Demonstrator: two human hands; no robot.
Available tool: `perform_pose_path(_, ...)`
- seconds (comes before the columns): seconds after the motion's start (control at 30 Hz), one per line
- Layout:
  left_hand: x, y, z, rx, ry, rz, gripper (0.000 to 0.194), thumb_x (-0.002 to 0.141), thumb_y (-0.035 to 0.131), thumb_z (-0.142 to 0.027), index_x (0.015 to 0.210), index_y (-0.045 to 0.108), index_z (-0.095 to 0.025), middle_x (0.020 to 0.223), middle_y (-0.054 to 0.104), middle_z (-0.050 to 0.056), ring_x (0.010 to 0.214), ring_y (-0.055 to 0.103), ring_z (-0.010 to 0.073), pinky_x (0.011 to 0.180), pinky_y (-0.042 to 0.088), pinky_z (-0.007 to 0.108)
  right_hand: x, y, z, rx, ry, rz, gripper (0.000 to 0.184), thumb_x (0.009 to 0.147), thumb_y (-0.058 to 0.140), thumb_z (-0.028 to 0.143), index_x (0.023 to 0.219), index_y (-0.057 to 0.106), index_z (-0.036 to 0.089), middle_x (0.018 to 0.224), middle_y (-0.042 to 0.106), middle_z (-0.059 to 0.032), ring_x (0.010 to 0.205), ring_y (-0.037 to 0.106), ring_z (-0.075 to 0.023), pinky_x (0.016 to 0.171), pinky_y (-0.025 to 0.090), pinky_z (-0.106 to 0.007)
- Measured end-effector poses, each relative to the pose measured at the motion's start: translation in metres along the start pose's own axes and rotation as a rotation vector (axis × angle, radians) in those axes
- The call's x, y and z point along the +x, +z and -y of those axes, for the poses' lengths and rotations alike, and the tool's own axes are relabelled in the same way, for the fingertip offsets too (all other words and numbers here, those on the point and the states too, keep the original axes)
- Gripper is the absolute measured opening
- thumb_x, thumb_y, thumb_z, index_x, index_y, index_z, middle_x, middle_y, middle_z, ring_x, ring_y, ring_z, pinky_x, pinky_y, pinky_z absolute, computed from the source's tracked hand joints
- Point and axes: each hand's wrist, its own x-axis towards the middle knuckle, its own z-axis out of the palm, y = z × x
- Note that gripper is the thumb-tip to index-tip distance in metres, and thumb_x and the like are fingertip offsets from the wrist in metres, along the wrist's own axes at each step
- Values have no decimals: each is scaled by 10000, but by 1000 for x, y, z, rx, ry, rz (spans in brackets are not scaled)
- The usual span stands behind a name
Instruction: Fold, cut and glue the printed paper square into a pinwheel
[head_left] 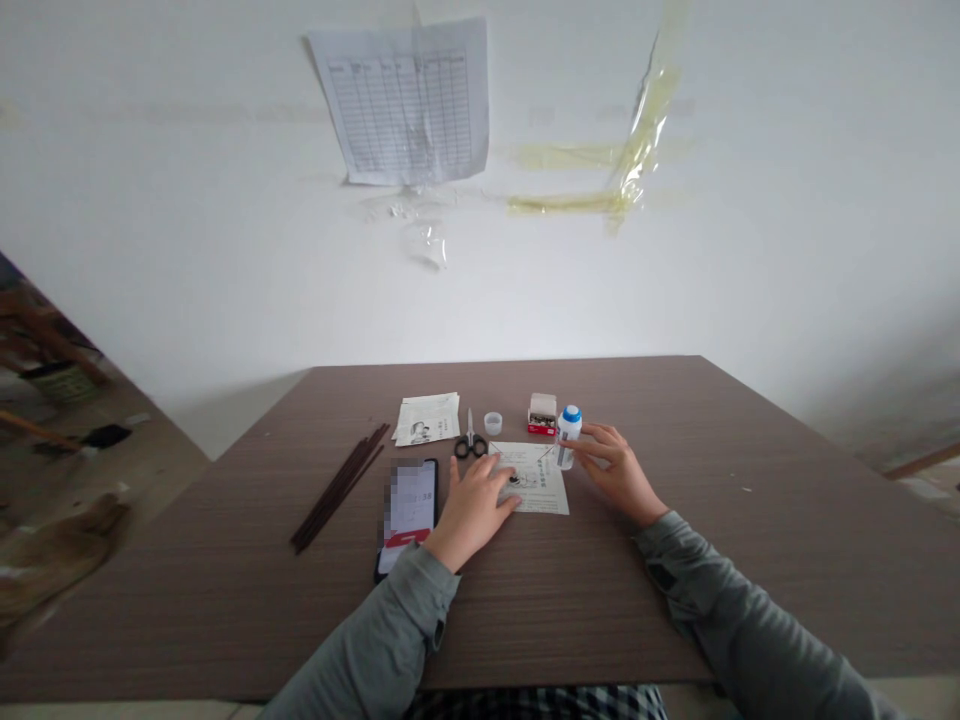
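Head view: right hand grips blue-capped bottle; left hand rests on paper.

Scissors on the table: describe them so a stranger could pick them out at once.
On the brown wood-grain table, look just beyond the person's left hand. The scissors lie there between a small stack of printed papers and a printed sheet, blades pointing toward the wall. They are the only thing with two black finger loops.

You've got your left hand flat on a printed sheet on the surface, right hand gripping a blue-capped white bottle; scissors and phone just left.
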Motion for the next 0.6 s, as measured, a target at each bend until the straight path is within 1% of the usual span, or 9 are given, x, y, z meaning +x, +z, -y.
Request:
perform_pose_path(0.07, -1, 3, 0, 0, -8, -43, 419, 1196, 843, -237, 1606, 893, -305, 1885, 759, 179, 1820, 667, 457, 1600, 299, 905, -1, 1, -2, -54, -18, -13, 372, 1126, 727, 294, 1217, 1071, 401, 1384, 984, -136, 1375, 844, -456, 1241, 643, -758)
perform_pose_path(0.17, 0, 8, 2, -6, -16, -68, 408, 1161, 882, -216, 1553, 915, -326, 1806, 808, 160, 1764, 719, 452, 1600, 363, 861, -2, 3, -2, -94, -25, -47, 487, 1128, 643, 209, 1218, 1069, 425, 1354, 987, -121, 1366, 830, -445, 1254, 616, -780)
perform_pose_path(0.27, 1, 10, 4, 0, -8, -87, 400, 1149, 903, -222, 1535, 927, -323, 1765, 821, 161, 1738, 738, 457, 1590, 398, 856, -1, 3, 0, -97, 3, -95, 542, 1129, 594, 192, 1285, 1060, 422, 1304, 980, -126, 1365, 803, -443, 1261, 606, -784)
perform_pose_path(0.33, 0, 11, 5, 14, -5, -93, 398, 1147, 913, -237, 1536, 934, -317, 1733, 833, 162, 1709, 758, 459, 1582, 415, 857, 0, 2, 1, -81, 32, -121, 528, 1093, 630, 205, 1346, 1044, 414, 1262, 970, -124, 1352, 785, -443, 1269, 605, -776)
perform_pose_path(0.43, 0, 10, 5, 34, -2, -85, 423, 1154, 896, -225, 1569, 930, -300, 1710, 850, 164, 1699, 767, 458, 1573, 419, 875, 2, 0, 3, -40, 90, -133, 529, 985, 728, 231, 1396, 1019, 390, 1229, 952, -121, 1336, 763, -451, 1277, 599, -766)
perform_pose_path(0.5, 0, 8, 4, 36, -2, -66, 441, 1164, 878, -220, 1589, 926, -324, 1741, 848, 161, 1749, 730, 462, 1581, 403, 879, 4, -3, 6, -17, 134, -135, 530, 937, 761, 256, 1393, 1009, 365, 1205, 937, -127, 1319, 757, -456, 1265, 602, -753)
perform_pose_path(0.6, 1, 4, 2, 11, -14, -25, 453, 1184, 851, -241, 1614, 915, -367, 1809, 824, 144, 1840, 647, 471, 1599, 372, 868, 5, -5, 12, 10, 188, -139, 503, 907, 779, 316, 1356, 1005, 335, 1145, 908, -132, 1253, 762, -455, 1215, 624, -724)
